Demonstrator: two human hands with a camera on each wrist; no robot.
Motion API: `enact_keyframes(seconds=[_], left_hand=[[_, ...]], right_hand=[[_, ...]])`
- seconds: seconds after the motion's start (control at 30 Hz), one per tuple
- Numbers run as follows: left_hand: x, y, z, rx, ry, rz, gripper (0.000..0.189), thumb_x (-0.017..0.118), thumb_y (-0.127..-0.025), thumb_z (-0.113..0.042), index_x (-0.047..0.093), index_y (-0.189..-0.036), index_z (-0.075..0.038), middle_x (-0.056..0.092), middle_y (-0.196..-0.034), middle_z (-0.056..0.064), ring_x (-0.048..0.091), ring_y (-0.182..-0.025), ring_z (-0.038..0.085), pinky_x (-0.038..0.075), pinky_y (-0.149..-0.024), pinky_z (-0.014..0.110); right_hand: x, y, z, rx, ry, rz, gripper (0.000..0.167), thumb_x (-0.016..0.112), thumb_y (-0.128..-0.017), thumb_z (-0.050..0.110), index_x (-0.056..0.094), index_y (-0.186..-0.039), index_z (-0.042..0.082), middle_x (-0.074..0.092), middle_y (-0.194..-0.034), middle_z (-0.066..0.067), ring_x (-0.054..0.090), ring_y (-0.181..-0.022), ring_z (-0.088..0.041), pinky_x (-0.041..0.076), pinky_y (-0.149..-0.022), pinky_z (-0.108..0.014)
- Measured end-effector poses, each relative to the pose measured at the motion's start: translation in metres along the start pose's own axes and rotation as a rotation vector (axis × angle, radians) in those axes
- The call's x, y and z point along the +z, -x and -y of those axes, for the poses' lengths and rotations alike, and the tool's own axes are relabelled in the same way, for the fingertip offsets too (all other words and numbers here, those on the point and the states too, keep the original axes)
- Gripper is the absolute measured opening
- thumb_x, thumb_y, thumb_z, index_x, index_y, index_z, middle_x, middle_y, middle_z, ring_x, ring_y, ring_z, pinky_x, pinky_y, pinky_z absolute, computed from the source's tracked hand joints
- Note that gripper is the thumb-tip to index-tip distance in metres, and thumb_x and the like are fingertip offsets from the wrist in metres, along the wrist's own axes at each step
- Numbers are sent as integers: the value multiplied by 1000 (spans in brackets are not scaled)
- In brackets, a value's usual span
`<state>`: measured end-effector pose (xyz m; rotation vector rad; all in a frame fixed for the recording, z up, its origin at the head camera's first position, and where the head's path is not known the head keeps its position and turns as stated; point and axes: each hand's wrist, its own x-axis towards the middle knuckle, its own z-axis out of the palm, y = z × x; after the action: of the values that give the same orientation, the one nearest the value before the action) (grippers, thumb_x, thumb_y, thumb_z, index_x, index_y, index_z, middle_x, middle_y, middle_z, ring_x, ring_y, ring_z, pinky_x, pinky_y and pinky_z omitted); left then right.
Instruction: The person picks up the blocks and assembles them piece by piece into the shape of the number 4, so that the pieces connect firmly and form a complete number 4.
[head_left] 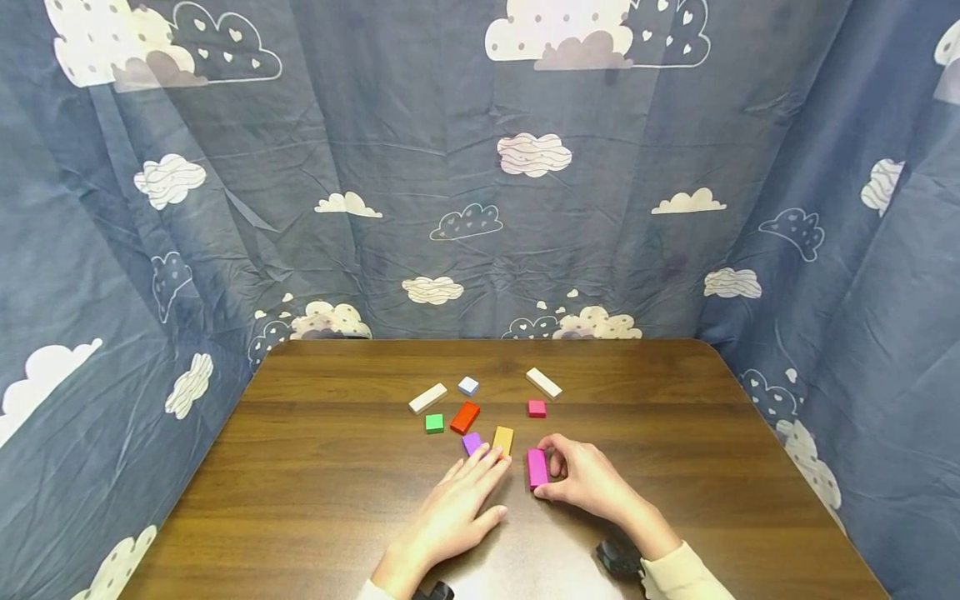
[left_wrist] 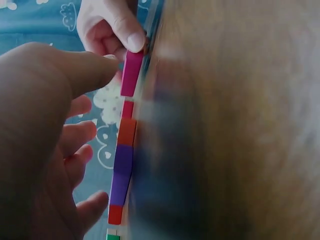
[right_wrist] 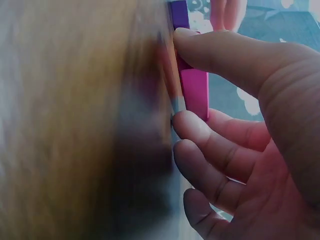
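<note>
My right hand [head_left: 588,477] pinches magenta block [head_left: 537,469] by its two ends, thumb near, fingers far; block right of my left hand [head_left: 457,512]; resting on table [head_left: 315,500] or just above, cannot tell; left fingers extended, thumb apart, tips at purple block [head_left: 472,443] and yellow block [head_left: 503,439], contact unclear; red block [head_left: 465,417], green block [head_left: 434,423], pink block [head_left: 536,408] lie beyond; step in hand, I judge: gripping magenta block; next move likely calls for steady pinch, left fingertips light so neighbours don't slide
</note>
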<state>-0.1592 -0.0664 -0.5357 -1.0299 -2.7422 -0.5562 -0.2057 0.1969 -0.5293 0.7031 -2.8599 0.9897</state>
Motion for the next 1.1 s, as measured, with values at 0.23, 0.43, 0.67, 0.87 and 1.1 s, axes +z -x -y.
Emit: enact_keyframes(seconds=[0.23, 0.43, 0.67, 0.87, 1.1], left_hand=[[3, -3, -7, 105, -41, -19, 62, 62, -99, -36, 44, -152, -8, 40, -158, 9, 32, -147, 29, 33, -115, 48], [4, -3, -8, 118, -55, 0, 62, 62, -99, -36, 46, -151, -8, 40, -158, 8, 33, -147, 29, 34, -114, 48], [9, 0, -9, 96, -34, 90, 66, 60, -100, -39, 39, -155, -10, 33, -162, 6, 28, -149, 28, 29, -117, 48], [12, 3, -11, 87, -11, 97, 68, 62, -99, -38, 37, -157, -12, 29, -163, 4, 27, -149, 28, 28, -117, 50], [12, 3, -11, 82, 5, 103, 68, 63, -98, -38, 38, -157, -14, 30, -163, 3, 26, -149, 28, 27, -117, 51]], right_hand=[[3, -2, 9, -28, 83, -2, 56, 94, -66, 37, 64, -110, 19, 58, -75, 9, 47, -62, -2, 41, -55, -24], [3, -5, 14, -81, 136, -24, 58, 94, -64, 40, 65, -108, 18, 56, -79, 9, 48, -68, -4, 41, -60, -25], [6, -3, 13, -113, 171, -19, 61, 93, -63, 45, 65, -110, 19, 54, -80, 10, 47, -71, -5, 40, -61, -26], [8, 1, 13, -127, 183, -11, 62, 93, -63, 48, 65, -111, 20, 53, -81, 12, 47, -72, -5, 40, -62, -26], [9, 2, 14, -129, 183, -12, 62, 93, -62, 49, 65, -110, 21, 53, -81, 11, 47, -72, -5, 39, -62, -27]])
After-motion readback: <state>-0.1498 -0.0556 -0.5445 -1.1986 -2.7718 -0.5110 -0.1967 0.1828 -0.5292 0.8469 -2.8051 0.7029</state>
